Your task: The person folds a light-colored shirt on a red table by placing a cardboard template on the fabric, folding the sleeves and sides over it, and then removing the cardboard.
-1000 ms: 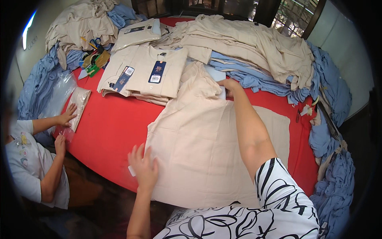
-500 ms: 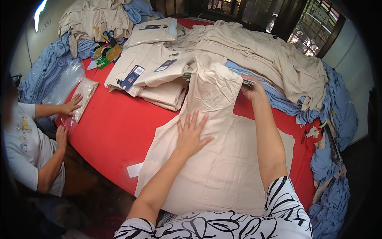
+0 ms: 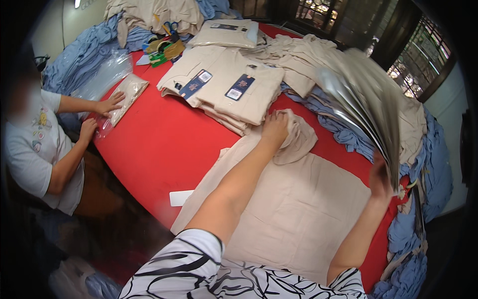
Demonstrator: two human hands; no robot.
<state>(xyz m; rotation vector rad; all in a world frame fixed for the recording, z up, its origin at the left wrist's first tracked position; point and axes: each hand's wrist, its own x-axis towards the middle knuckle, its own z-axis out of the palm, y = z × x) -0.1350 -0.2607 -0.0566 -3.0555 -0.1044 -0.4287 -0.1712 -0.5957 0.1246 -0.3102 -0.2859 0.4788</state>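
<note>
A beige garment lies spread before me, its far end bunched up. My left hand reaches across it, fingers curled into the bunched cloth. Out to the right, my right hand is raised and closed round the lower end of a stack of thin greyish, shiny sheets. The sheets are fanned and blurred by motion, so I cannot tell their material. Beyond my left hand is a pile of folded beige garments with dark blue tags.
At left a co-worker's hands rest on a bagged beige garment. A tape dispenser and scissors lie at the back left. Blue and beige clothing is heaped around the red table. A white card lies beside the garment.
My right hand has swung right with the stack of sheets, away from the garment. My left hand has moved from lying flat to gripping the far end, now bunched.
</note>
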